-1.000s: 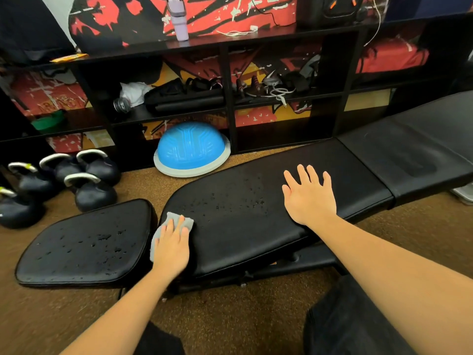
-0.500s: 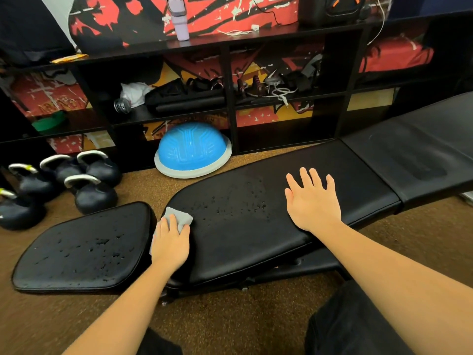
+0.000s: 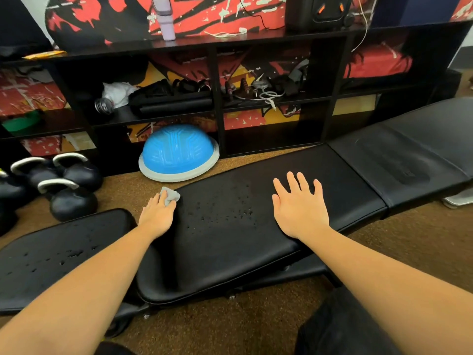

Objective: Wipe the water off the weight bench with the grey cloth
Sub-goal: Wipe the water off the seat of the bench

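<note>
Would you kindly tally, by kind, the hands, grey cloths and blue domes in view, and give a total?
Hands: 2, the left hand on the cloth and the right hand flat on the weight bench
Grey cloth: 1
Blue dome: 1
Total: 4

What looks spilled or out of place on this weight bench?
Water droplets bead across the middle pad and the seat pad at left; the grey cloth sits at the middle pad's far-left edge.
</note>
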`<action>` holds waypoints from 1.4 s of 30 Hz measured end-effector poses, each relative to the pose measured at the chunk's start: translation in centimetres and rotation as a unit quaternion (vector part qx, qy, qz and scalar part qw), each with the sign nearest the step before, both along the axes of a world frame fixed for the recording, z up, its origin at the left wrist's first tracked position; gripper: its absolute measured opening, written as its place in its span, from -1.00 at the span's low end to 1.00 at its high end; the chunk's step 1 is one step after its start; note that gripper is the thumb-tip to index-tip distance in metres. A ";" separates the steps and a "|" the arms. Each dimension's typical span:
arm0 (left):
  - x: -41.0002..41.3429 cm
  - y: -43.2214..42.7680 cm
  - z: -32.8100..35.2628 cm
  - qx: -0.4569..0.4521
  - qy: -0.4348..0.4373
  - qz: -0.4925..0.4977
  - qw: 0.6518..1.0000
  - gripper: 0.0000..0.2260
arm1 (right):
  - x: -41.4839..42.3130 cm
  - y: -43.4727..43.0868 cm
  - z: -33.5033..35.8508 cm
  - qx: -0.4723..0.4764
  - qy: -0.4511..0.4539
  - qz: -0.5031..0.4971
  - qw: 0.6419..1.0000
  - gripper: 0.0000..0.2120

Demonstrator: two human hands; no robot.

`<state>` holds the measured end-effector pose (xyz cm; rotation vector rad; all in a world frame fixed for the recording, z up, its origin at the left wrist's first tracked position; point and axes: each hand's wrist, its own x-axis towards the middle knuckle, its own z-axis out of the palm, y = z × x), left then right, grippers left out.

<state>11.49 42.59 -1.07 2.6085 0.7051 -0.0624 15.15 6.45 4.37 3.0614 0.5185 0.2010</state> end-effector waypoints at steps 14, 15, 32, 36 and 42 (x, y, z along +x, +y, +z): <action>-10.9 -5.8 -1.1 -0.007 -0.101 -0.144 0.984 -0.41 | 0.1 0.0 -0.1 -0.003 -0.004 -0.001 1.000 -0.44; -12.3 -6.4 -1.7 -0.007 -0.088 -0.156 0.984 -0.34 | 0.1 0.0 0.0 -0.005 -0.002 -0.002 1.000 -0.44; -2.8 -3.3 -0.2 0.046 -0.040 -0.072 0.996 -0.54 | 0.0 0.3 0.4 -0.024 0.026 0.004 0.999 -0.42; 1.1 -2.9 1.1 0.066 0.016 -0.076 0.995 -0.54 | 0.2 0.2 0.3 -0.018 0.024 0.005 1.000 -0.42; 3.3 -2.9 1.9 0.085 0.028 -0.080 0.993 -0.55 | 0.4 0.2 0.3 -0.020 0.019 0.009 1.000 -0.43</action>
